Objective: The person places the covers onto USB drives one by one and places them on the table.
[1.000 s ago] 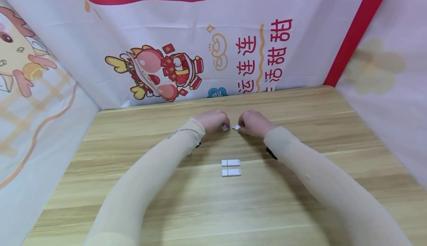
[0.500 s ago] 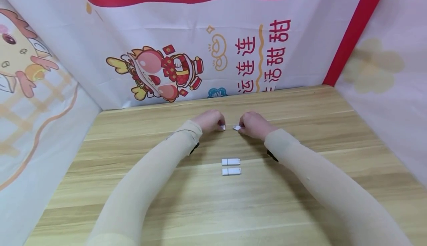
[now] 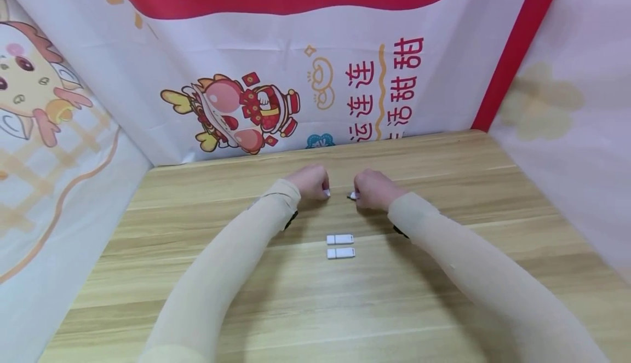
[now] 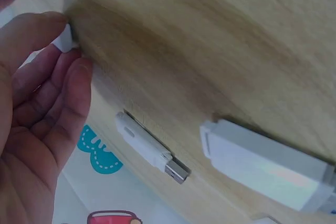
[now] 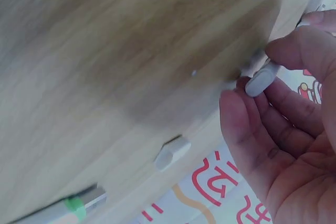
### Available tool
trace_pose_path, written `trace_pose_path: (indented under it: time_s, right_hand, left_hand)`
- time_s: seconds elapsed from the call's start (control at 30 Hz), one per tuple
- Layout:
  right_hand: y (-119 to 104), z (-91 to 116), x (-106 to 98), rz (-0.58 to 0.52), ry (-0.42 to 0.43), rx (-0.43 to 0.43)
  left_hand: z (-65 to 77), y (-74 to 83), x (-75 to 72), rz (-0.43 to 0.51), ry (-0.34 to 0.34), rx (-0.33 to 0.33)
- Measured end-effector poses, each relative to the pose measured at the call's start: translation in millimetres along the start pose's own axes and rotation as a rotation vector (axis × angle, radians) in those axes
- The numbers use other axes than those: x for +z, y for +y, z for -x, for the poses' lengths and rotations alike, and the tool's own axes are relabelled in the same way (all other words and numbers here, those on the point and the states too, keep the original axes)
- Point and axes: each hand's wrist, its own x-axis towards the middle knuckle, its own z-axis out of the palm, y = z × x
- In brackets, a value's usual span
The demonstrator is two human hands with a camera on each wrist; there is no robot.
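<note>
In the head view my left hand (image 3: 309,182) pinches a small white cap (image 3: 327,192) between thumb and fingers. The cap (image 4: 64,39) also shows in the left wrist view. Facing it, my right hand (image 3: 374,189) holds a white USB stick (image 3: 352,195) whose plug end points left. The right wrist view shows this USB stick (image 5: 262,80) between thumb and fingers. A narrow gap separates cap and plug. Closer to me, two white capped USB sticks (image 3: 340,239) (image 3: 341,253) lie parallel on the wooden table (image 3: 335,308).
The left wrist view shows an uncapped USB stick (image 4: 144,142) and a larger-looking white stick (image 4: 268,163) on the table. In the right wrist view lie a loose white cap (image 5: 173,153) and a green-banded stick (image 5: 63,211). A printed cloth wall (image 3: 276,34) stands behind.
My left hand has drawn slightly left, and less of its cap shows. The right hand keeps its USB stick, now turned a little. The head view has tilted slightly upward.
</note>
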Motion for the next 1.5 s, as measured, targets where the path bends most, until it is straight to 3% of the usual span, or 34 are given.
trace_pose_path:
  time_s: [0.23, 0.47, 0.7, 0.8, 0.9, 1.07, 1.17, 1.3, 1.5]
  right_hand:
    - [-1, 7, -2, -0.018, -0.016, 0.013]
    - [-9, 17, -5, -0.067, 0.026, 0.028]
    - [-20, 34, -5, -0.111, 0.103, 0.011]
    - [-26, 46, -8, -0.119, 0.153, -0.013]
    - [-32, 60, -12, -0.102, 0.209, -0.057]
    - [-42, 91, -14, -0.031, 0.338, -0.176]
    - [-51, 114, -13, -0.011, 0.408, -0.265]
    - [-62, 148, -10, 0.025, 0.488, -0.374]
    - [-78, 178, -5, 0.085, 0.652, -0.534]
  left_hand:
    - [10.3, -2.5, -0.9, 0.01, 0.021, -0.017]
    - [21.3, 0.9, -0.5, -0.01, 0.021, -0.005]
    - [31.3, 7.1, 0.5, -0.038, 0.068, 0.08]
    - [38.6, 13.0, -4.1, -0.034, 0.104, 0.137]
    - [50.7, 22.6, -12.4, -0.011, 0.13, 0.152]
    - [87.1, 44.6, -24.6, 0.004, 0.202, 0.189]
    - [118.3, 60.4, -25.7, -0.025, 0.302, 0.291]
    - [161.8, 82.5, -20.9, -0.096, 0.435, 0.419]
    - [213.3, 101.5, -8.0, -0.131, 0.584, 0.451]
